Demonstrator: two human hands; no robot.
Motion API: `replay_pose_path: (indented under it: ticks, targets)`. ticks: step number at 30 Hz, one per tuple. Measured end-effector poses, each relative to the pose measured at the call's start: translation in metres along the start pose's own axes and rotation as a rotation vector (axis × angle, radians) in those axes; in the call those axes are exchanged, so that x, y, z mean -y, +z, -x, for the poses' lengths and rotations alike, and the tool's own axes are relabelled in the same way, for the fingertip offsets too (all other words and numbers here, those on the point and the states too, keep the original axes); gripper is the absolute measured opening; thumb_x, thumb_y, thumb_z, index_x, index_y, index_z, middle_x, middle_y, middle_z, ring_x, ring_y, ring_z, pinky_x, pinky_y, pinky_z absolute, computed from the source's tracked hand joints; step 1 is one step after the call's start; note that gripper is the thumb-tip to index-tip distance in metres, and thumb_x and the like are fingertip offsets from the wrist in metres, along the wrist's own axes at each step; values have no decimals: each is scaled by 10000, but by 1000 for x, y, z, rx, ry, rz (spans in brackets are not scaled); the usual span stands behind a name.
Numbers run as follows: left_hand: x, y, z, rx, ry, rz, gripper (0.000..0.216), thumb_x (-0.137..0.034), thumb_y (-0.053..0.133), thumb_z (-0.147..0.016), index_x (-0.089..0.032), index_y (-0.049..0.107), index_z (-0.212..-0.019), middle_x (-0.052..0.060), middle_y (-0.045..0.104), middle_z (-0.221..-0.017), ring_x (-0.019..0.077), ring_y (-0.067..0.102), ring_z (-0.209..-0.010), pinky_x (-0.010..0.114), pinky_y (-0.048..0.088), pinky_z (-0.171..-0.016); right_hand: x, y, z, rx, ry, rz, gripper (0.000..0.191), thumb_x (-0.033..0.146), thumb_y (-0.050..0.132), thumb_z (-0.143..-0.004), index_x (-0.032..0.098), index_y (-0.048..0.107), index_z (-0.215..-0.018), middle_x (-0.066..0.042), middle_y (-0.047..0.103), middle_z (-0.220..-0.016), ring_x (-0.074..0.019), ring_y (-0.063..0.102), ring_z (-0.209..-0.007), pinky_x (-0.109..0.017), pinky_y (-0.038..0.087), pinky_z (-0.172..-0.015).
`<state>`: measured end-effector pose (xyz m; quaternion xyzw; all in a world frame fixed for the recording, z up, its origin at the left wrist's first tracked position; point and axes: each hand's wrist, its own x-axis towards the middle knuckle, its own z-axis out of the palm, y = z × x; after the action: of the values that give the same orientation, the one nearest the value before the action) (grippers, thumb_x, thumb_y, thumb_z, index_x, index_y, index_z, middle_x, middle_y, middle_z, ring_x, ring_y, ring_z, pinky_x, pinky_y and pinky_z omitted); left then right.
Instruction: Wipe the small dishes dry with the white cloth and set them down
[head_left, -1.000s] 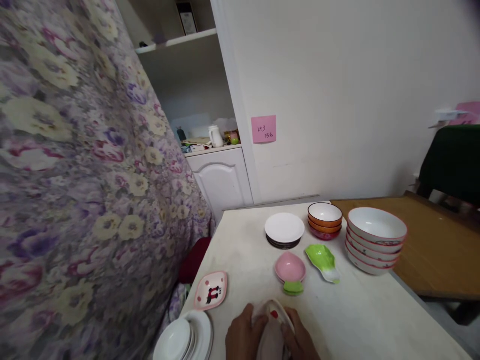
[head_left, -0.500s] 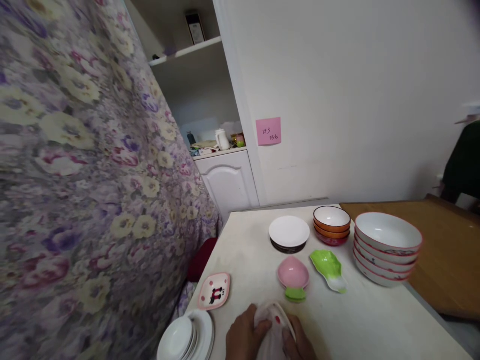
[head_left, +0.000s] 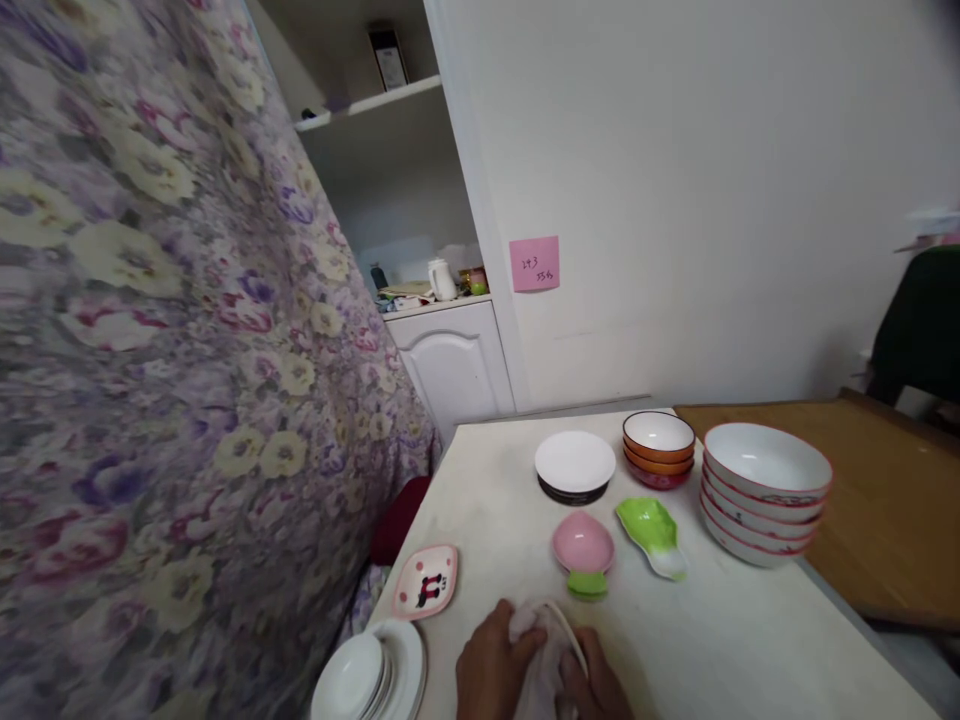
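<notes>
At the near edge of the table, my left hand (head_left: pixel 491 662) is closed on a pale, crumpled cloth (head_left: pixel 537 668), its thumb pressed over the front. Beside it, my right hand (head_left: pixel 598 682) is closed round the edge of a dish with a thin cream rim (head_left: pixel 568 632); the cloth drapes over most of that dish, so its shape is hidden. Just beyond the hands lies a pink dish with a green handle (head_left: pixel 583 545). To its right is a green and white cabbage-shaped dish (head_left: pixel 651 535). A pink-rimmed square dish with a cartoon figure (head_left: pixel 426 582) rests to the left.
White plates and bowls (head_left: pixel 352 680) are stacked at the near left corner. Farther back stand a plate stack (head_left: pixel 574 461), small orange and red bowls (head_left: pixel 658 448) and large red-rimmed bowls (head_left: pixel 765 495). A floral curtain (head_left: pixel 187 350) hangs left; a brown board (head_left: pixel 885 490) lies right.
The cloth has shifted over the dish between my hands, and a red spot seen there before is now covered. The view has turned slightly; the other dishes stay put.
</notes>
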<state>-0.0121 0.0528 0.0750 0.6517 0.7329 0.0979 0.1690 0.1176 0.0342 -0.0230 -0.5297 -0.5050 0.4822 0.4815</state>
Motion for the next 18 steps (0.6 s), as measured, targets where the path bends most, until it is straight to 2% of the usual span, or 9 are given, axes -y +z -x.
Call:
replay_pose_path:
  ticks: [3, 6, 9, 13, 15, 18]
  targets:
    - [7, 1, 11, 71, -13, 16, 665, -355, 585, -670, -203, 431, -1300, 80, 532, -1336, 226, 559, -1133, 299, 410, -890, 12, -1, 5, 3, -18, -2, 646, 770, 230, -763, 214, 502, -945, -74, 690, -795, -225, 642, -712, -326, 465, -649]
    - [4, 3, 19, 115, 43, -12, 855, -312, 615, -606, -194, 300, -1391, 87, 466, -1366, 225, 566, -1113, 304, 429, -865, 18, -2, 10, -41, 3, 12, 614, 747, 216, -789, 233, 518, -935, -68, 682, -773, -230, 635, -716, -319, 454, -636]
    - [-5, 6, 13, 57, 110, -62, 732, -373, 574, -666, -204, 373, -1348, 86, 537, -1277, 238, 580, -1079, 326, 427, -852, 18, -4, 11, -27, -2, 0, 572, 752, 288, -770, 258, 539, -913, -58, 658, -729, -232, 636, -689, -314, 452, -648]
    - [-9, 4, -2, -3, 88, -34, 487, -485, 514, -746, -248, 525, -1172, 55, 657, -1142, 248, 610, -1024, 321, 419, -810, 15, -6, 7, -9, 6, 1, 582, 756, 315, -757, 231, 517, -908, -51, 643, -690, -220, 629, -639, -315, 453, -615]
    - [-5, 3, -6, -2, 78, 8, 382, -480, 486, -775, -271, 555, -1088, 25, 690, -1082, 231, 629, -981, 301, 423, -768, 17, -6, 6, -12, -1, -10, 594, 746, 300, -772, 207, 504, -915, -48, 645, -692, -211, 629, -663, -308, 457, -627]
    - [9, 4, 0, 11, 60, 55, 370, -402, 478, -792, -257, 541, -1126, 28, 663, -1161, 205, 617, -1024, 277, 424, -802, 20, -5, 8, -32, -21, -51, 590, 718, 303, -796, 193, 522, -953, -42, 662, -732, -198, 633, -708, -289, 470, -652]
